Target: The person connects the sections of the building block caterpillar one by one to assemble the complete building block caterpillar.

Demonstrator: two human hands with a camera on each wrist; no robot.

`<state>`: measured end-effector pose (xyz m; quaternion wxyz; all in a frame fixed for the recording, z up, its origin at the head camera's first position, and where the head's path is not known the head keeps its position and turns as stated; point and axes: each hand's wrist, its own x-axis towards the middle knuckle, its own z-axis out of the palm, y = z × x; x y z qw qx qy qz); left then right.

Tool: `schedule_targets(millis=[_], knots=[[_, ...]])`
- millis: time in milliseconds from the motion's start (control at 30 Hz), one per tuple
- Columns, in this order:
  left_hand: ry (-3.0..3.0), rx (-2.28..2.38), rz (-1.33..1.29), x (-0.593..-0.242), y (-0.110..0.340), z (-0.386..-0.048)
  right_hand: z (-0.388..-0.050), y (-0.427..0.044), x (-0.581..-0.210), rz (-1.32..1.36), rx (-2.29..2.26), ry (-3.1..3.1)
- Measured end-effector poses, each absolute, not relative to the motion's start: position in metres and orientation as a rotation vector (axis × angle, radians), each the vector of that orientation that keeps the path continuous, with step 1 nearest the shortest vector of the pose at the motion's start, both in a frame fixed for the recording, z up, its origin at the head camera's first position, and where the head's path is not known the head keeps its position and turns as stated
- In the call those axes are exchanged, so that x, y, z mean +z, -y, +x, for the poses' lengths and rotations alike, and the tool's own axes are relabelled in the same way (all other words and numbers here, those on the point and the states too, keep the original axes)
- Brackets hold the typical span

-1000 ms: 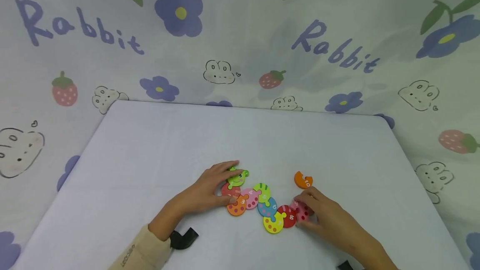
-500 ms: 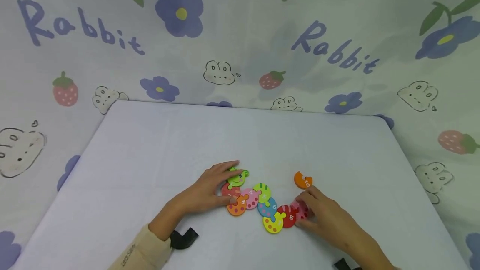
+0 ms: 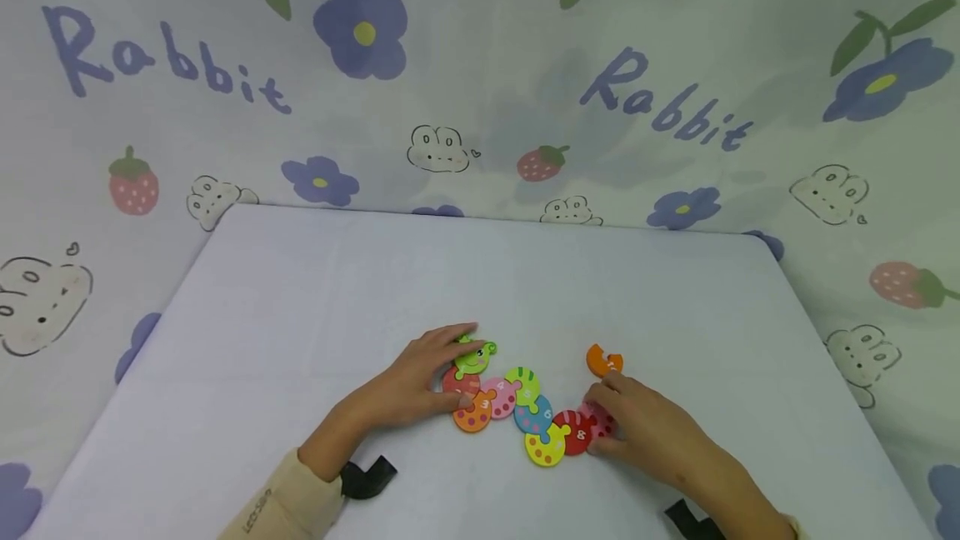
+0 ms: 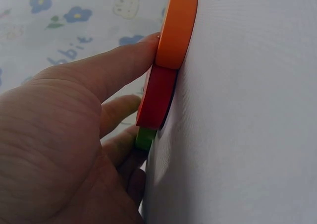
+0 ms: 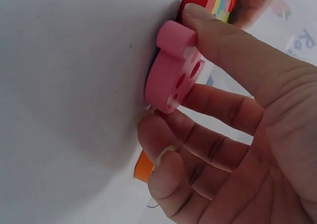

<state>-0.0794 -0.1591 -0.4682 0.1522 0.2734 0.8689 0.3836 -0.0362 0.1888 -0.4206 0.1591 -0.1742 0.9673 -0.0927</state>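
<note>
A chain of wooden number puzzle pieces curves across the white table, starting with a green caterpillar head (image 3: 474, 357). My left hand (image 3: 408, 377) rests on its left end, fingers over the head and thumb on the orange 3 piece (image 3: 472, 413); the red piece (image 4: 157, 96) lies between them. At the chain's right end my right hand (image 3: 648, 423) holds a spotted pink puzzle piece (image 5: 171, 75) between thumb and fingers, against the red 8 piece (image 3: 573, 433). Much of the pink piece is hidden in the head view. A loose orange puzzle piece (image 3: 602, 359) lies just beyond the right fingers.
Mid-chain are a pink 4 piece (image 3: 500, 397), a green piece (image 3: 524, 387), a blue piece (image 3: 533, 416) and a yellow piece (image 3: 545, 447). Behind the white table (image 3: 375, 290) hangs a rabbit-print cloth (image 3: 480, 65). Black straps (image 3: 367, 477) show at both wrists.
My right hand has shifted very slightly around the pink piece and now covers a bit more of the loose orange piece. The left hand and the chain look unmoved. The view tilts slightly.
</note>
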Motion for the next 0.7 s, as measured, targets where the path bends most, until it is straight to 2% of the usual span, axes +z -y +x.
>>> schedule_targets(millis=[200,467,700], knots=[[-2.471,1.124,0.790,-0.469,0.158,-0.081,-0.036,-0.196,-0.421,-0.480,-0.325,-2.711],[-2.488,1.110,0.787,-0.469,0.160,-0.081,-0.037,-0.197,-0.422,-0.614,-0.324,-2.759],[-2.483,1.103,0.778,-0.468,0.161,-0.081,-0.046,-0.200,-0.418,-0.563,-0.386,-2.814]])
